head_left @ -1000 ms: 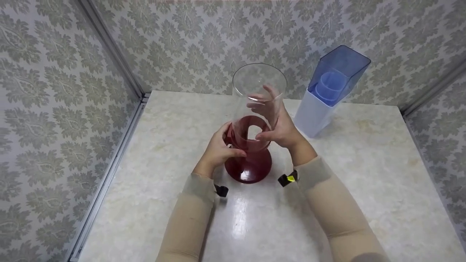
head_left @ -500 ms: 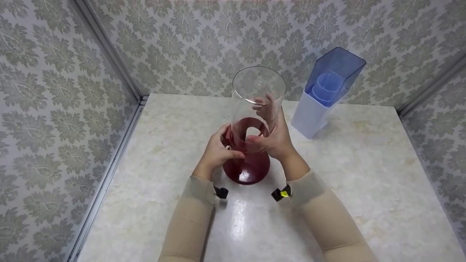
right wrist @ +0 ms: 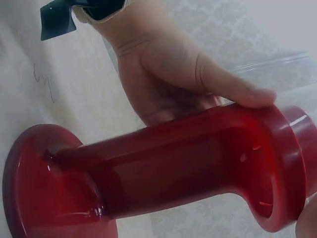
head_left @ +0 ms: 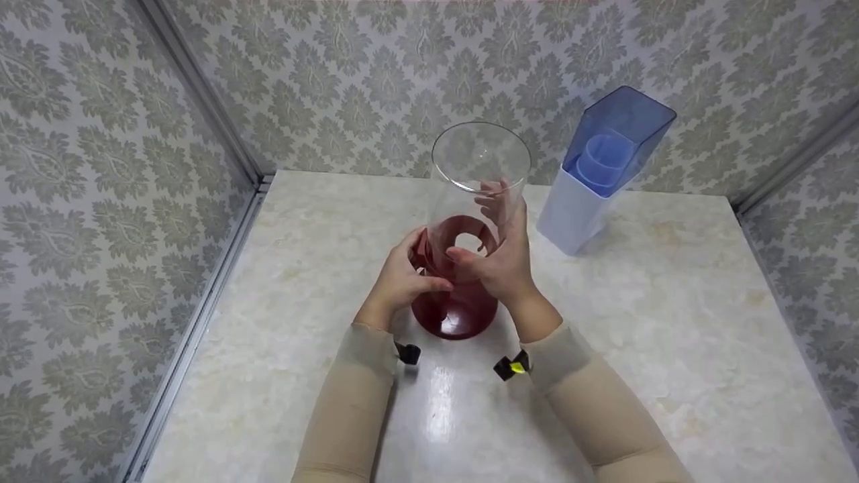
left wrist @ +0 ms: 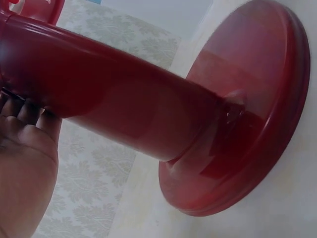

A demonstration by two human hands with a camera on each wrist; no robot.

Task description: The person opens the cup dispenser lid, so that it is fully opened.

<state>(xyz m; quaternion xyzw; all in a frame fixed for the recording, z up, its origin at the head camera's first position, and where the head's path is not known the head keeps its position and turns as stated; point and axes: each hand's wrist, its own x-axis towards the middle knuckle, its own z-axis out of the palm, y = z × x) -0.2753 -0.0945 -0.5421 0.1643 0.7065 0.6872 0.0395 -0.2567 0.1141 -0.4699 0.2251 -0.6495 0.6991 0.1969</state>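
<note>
Clamped round the upper part of the red stand (head_left: pixel 460 318), my left hand (head_left: pixel 397 276) holds it upright mid-tabletop (head_left: pixel 671 302), short of the back edge; my right hand (head_left: pixel 508 265) lays its thumb on that stand, though I cannot tell whether its fingers grip

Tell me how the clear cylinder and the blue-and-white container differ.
The clear cylinder is round and colourless; the blue-and-white container is angular, blue above and white below. Part of the right hand shows through the clear cylinder, while no hand touches the blue-and-white container. Both have see-through upper parts.
</note>
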